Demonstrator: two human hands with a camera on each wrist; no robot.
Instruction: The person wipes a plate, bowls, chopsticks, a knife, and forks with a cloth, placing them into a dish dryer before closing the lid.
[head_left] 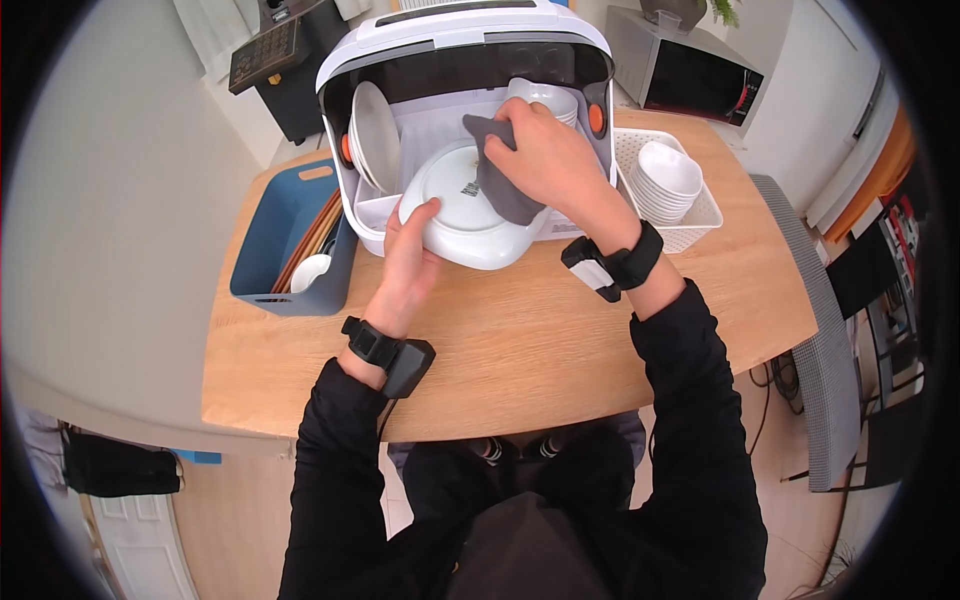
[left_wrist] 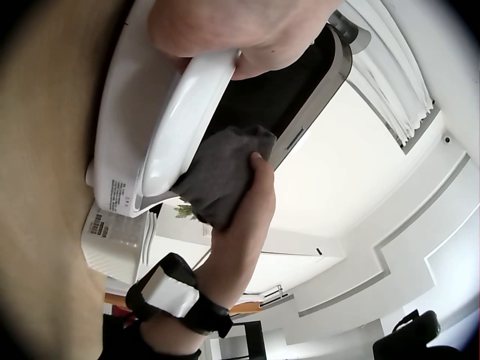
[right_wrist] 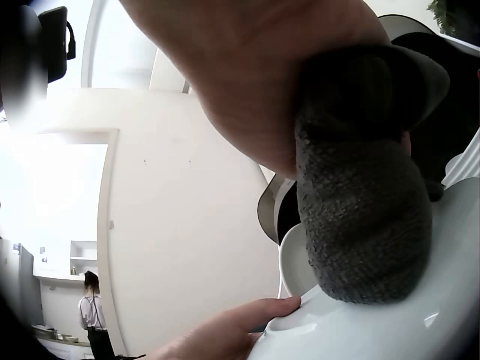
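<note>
My left hand (head_left: pixel 408 262) grips the near left rim of a white plate (head_left: pixel 450 205), thumb lying on its underside, which faces up and bears a small dark printed mark. A grey cloth (head_left: pixel 512 195) is bunched in my right hand (head_left: pixel 550 155) and lies against the right part of that underside. In the right wrist view the cloth (right_wrist: pixel 364 217) meets the glossy plate surface. The plate is held in front of the open white dish cabinet (head_left: pixel 372 240), overlapping its front edge. In the left wrist view the plate (left_wrist: pixel 187 120) appears nearly edge-on.
White plates (head_left: pixel 372 135) stand upright at the cabinet's left, and white bowls (head_left: pixel 545 98) sit at its right. A blue bin (head_left: pixel 262 235) holds chopsticks and a white spoon. Stacked bowls (head_left: pixel 668 185) fill a white basket (head_left: pixel 690 238). Behind stands a microwave (head_left: pixel 690 75).
</note>
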